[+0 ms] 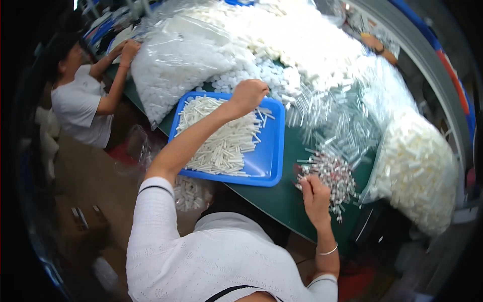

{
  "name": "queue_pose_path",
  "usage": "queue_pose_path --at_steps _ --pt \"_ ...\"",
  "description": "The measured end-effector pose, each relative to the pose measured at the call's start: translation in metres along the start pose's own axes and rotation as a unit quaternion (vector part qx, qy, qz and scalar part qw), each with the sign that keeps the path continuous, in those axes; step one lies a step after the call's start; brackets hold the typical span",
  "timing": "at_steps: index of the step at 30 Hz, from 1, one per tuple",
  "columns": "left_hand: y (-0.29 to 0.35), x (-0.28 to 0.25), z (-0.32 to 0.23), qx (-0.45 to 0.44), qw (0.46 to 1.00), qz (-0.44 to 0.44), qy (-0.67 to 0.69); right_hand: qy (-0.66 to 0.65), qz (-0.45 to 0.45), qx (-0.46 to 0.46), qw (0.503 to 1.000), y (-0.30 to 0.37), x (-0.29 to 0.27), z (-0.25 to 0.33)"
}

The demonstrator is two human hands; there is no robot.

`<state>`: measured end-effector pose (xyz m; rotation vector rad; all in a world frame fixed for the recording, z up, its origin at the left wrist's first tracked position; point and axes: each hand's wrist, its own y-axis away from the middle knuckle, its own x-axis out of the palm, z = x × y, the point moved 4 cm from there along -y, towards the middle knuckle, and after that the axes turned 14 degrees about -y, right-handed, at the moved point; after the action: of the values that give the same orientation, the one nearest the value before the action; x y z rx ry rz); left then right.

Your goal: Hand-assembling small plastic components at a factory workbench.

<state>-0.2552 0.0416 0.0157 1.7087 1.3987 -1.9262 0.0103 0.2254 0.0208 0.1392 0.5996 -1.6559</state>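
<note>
My left hand (pixel 247 96) reaches across a blue tray (pixel 274 151) and hangs near its far edge, fingers drawn together. Whatever those fingers hold, if anything, is hidden. Many short white tubes (pixel 221 151) fill the tray's left and middle; its right side shows bare blue. Just beyond my left fingers lie small white translucent caps (pixel 274 78). My right hand (pixel 317 199) is at the near left side of a heap of small silvery and reddish parts (pixel 334 176). Its thumb and fingers are bent in a pinch, their contents too small to make out.
Clear thin tubes (pixel 342 121) lie beyond the heap on the green table (pixel 269 199). Large plastic bags stand left (pixel 176 65) and right (pixel 415 171), beside a big white pile (pixel 307 35). A co-worker (pixel 83 95) sits at left; another person's hand (pixel 372 43) shows far right.
</note>
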Motion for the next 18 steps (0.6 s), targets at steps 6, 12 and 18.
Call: queue_pose_path --at_steps 6,12,18 --pt "-0.043 0.076 0.018 -0.020 0.987 0.089 -0.134 -0.016 -0.037 -0.009 0.999 0.008 0.005 -0.008" --pt "-0.032 0.090 0.026 -0.005 0.993 0.023 -0.118 -0.056 0.007 0.083 0.995 0.006 0.008 -0.010" --pt "0.015 -0.017 -0.023 -0.175 0.915 -0.001 0.364 -0.246 -0.045 0.079 0.965 -0.001 0.015 0.014"
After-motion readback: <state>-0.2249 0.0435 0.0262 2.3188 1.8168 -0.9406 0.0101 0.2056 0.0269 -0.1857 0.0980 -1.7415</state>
